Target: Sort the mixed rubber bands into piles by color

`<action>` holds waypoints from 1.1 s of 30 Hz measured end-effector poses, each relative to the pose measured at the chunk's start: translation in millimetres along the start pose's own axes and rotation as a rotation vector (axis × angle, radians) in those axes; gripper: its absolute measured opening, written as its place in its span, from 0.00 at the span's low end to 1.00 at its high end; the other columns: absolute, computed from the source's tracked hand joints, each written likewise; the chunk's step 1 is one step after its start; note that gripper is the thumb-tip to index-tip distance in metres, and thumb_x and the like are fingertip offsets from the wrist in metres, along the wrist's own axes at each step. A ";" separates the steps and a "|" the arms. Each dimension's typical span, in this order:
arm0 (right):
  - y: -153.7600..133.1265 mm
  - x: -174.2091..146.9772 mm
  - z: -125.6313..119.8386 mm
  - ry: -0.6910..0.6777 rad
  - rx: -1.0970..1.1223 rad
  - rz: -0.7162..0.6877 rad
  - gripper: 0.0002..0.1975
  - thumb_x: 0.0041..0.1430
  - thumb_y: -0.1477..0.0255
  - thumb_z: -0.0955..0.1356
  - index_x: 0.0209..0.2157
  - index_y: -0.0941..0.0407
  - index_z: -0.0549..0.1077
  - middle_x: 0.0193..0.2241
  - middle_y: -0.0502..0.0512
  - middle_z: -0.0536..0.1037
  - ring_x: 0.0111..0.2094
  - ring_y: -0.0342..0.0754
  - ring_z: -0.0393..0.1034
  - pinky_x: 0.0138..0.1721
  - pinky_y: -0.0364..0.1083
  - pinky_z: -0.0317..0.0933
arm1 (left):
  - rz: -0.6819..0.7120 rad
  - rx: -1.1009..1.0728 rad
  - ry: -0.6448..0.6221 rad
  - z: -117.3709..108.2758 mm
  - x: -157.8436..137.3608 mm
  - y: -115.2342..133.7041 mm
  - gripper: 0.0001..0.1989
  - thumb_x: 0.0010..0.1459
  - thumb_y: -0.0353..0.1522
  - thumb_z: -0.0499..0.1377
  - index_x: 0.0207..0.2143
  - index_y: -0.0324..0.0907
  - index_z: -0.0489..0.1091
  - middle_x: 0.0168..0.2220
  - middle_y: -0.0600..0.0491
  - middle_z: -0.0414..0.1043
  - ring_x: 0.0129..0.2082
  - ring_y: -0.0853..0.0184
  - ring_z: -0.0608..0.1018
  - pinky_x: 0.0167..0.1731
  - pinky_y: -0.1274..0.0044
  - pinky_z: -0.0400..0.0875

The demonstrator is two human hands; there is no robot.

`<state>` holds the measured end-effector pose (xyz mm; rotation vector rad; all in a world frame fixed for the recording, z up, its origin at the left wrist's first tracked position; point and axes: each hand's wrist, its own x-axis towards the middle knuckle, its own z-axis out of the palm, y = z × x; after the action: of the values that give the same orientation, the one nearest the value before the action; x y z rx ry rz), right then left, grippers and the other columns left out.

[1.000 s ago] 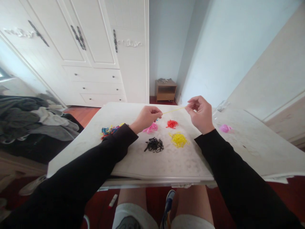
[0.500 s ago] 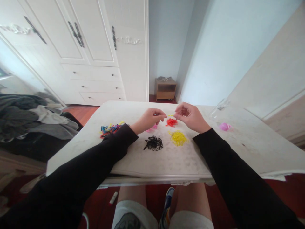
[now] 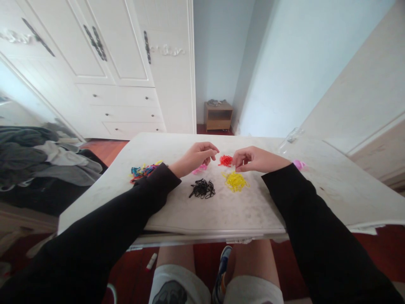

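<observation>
Right now I am watching the right hand (image 3: pixel 253 159) hovering by the far edge of the yellow bands (image 3: pixel 236 182), its fingers curling toward the thumb; whether they are pinching a band, I cannot tell. Just nearer the wearer than those fingertips, the yellow bands are lying in a loose heap, strands pointing every which way. Opposite, the left hand (image 3: pixel 198 156) is keeping thumb and forefinger slightly apart, pointing toward the right. Red bands (image 3: pixel 225 161) are sitting between both hands, pink bands (image 3: pixel 200 169) are showing just beside the left, and black bands (image 3: pixel 202 189) are lying nearer the wearer.
</observation>
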<state>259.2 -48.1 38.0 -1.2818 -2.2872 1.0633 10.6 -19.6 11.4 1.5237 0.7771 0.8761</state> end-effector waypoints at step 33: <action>6.8 10.4 14.3 -0.004 -0.209 -0.084 0.10 0.57 0.67 0.71 0.36 0.56 0.82 0.40 0.58 0.84 0.41 0.52 0.76 0.45 0.50 0.66 | -0.035 0.083 -0.046 1.1 -2.5 2.4 0.06 0.60 0.21 0.57 0.33 0.35 0.74 0.24 0.55 0.72 0.17 0.78 0.68 0.18 0.83 0.60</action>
<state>249.3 -43.8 22.5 -1.2449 -2.4855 0.8173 10.3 -22.6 13.4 1.5933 0.8133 0.7884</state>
